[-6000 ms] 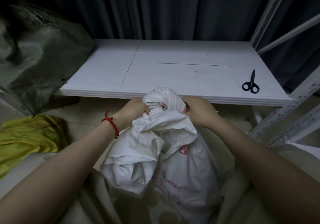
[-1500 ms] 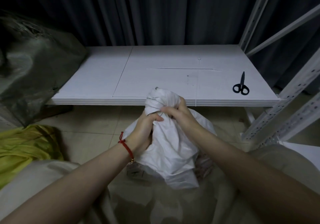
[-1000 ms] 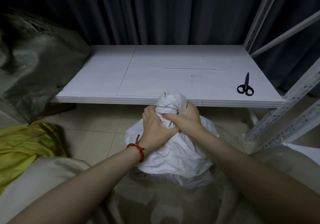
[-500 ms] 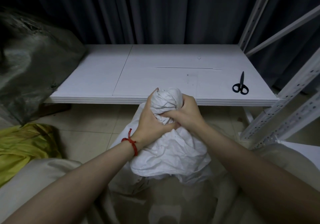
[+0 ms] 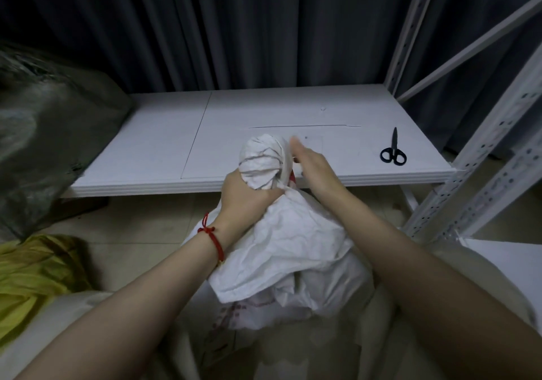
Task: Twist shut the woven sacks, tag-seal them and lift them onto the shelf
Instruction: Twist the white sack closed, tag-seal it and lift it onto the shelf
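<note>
Sack neck twisted tight, your left hand wrapped round it; right hand flat, fingers straight, holding nothing, just beside twist. Scissors on shelf.

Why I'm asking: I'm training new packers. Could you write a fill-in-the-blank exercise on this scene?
The left hand grips the twisted neck of the ___ sack.
The right hand has its fingers ___, not curled.
The scissors lie on the shelf, toward its ___ end.
Missing words: white; straight; right.
</note>
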